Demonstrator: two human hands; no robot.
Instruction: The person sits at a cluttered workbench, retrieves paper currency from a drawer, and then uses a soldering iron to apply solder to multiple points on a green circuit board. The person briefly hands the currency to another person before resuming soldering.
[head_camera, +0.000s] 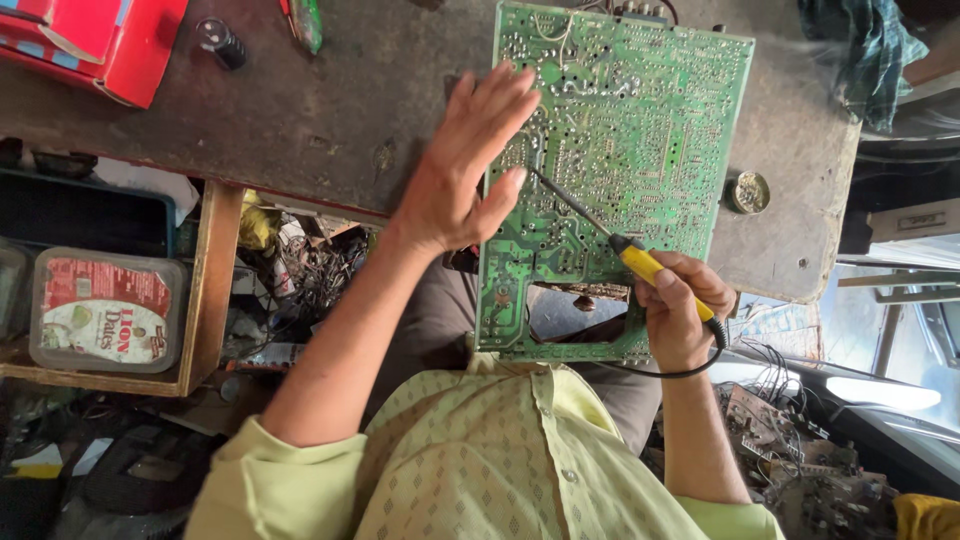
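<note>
Tin (748, 192) beside circuit board (610, 170), well apart

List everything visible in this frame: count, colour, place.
circuit board: one, green, on the workbench, near edge overhanging the lap
soldering iron: one, yellow handle, tip on the board
workbench: one, dark brown, across the top
round tin: one, metallic, right of the board
box: one, red, top left
capacitor: one, black, beside the box
lidded tub: one, grey, left shelf
cloth: one, teal, top right
left hand: open, flat on the board's left edge
right hand: gripping the iron
</note>
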